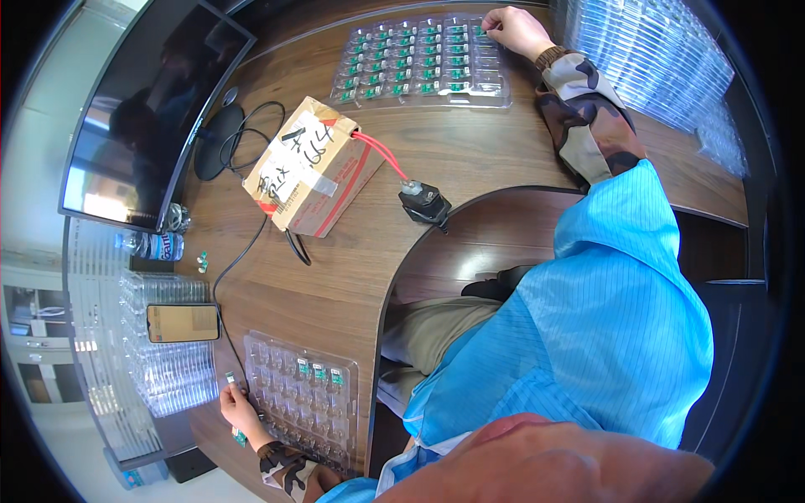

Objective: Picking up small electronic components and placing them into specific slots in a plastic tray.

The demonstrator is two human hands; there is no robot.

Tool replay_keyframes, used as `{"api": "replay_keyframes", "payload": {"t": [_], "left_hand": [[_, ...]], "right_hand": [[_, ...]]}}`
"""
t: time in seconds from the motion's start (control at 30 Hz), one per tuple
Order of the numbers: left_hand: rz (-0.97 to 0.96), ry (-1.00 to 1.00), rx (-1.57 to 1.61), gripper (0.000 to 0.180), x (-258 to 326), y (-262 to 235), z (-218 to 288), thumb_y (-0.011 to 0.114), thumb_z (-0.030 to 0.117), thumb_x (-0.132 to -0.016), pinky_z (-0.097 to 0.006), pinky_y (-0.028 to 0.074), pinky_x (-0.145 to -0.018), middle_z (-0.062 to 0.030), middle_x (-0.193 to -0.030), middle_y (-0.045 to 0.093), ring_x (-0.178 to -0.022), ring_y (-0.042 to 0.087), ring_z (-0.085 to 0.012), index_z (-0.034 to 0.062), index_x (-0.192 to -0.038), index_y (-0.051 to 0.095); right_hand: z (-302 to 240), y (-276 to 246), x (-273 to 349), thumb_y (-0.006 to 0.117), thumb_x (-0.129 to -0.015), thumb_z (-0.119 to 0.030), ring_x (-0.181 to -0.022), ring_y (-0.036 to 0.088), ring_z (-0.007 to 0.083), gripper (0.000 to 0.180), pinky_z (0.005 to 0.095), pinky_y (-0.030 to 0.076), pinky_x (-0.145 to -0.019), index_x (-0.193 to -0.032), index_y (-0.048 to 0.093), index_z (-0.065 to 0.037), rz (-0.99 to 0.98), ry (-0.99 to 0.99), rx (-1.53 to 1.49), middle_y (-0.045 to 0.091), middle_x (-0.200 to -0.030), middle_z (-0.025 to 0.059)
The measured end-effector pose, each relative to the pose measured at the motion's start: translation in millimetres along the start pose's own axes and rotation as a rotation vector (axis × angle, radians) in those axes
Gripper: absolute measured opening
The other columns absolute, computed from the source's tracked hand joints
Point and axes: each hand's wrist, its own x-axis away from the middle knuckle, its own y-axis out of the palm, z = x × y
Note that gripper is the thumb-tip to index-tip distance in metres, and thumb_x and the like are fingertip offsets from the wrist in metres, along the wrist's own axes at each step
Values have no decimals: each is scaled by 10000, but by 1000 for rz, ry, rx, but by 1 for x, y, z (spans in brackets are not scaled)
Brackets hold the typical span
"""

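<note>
At the lower left, my left hand (239,409) pinches a small green circuit board (231,380) between thumb and fingertips. It is beside a clear plastic tray (352,394), where three green boards sit in one row of pockets. My right hand (518,32) reaches to the far right corner of a second clear tray (495,99). Its fingers are closed at a pocket on what looks like a small green board (483,33), partly hidden by the fingertips. Several rows of green boards with silvery ends fill most of that far tray.
A cardboard box (344,189) with red cords and a black plug (424,204) stands mid-desk. Clear trays are stacked at far right (646,59) and left (172,377), a phone (183,323) atop the left stack. A monitor (142,109), a bottle (155,246) and loose boards (202,261) are also left.
</note>
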Motion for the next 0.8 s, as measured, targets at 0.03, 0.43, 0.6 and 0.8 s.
{"api": "replay_keyframes", "payload": {"t": [0.03, 0.43, 0.6, 0.8], "left_hand": [[6, -6, 17, 185, 0, 0, -1, 521, 146, -839, -212, 363, -500, -6, -591, 505, -536, 441, -75, -6, -736, 545], [8, -4, 36, 176, 0, -1, -1, 520, 139, -841, -206, 362, -506, -8, -598, 503, -546, 443, -72, -5, -743, 547], [8, -21, 53, 169, -1, -1, -3, 517, 132, -843, -202, 361, -506, -4, -605, 504, -549, 443, -68, -4, -747, 548], [32, -48, 80, 189, 2, 2, 4, 523, 145, -844, -201, 348, -493, 4, -582, 489, -533, 424, -63, -4, -728, 539]], "right_hand": [[-2, -1, 3, 568, -700, -161, -764, 576, 283, 131, 364, 451, -718, -765, 640, -72, 52, -15, -20, 617, -762, 119], [3, 6, 3, 605, -696, -196, -802, 595, 251, 178, 337, 462, -734, -842, 647, -103, 23, 23, -17, 628, -827, 97], [-4, 8, 7, 581, -726, -231, -821, 588, 247, 185, 345, 458, -745, -834, 657, -103, 60, -53, 74, 627, -832, 100], [-4, 9, 11, 556, -769, -200, -866, 565, 250, 175, 328, 449, -756, -860, 639, -75, 63, -154, 281, 616, -910, 81]]}}
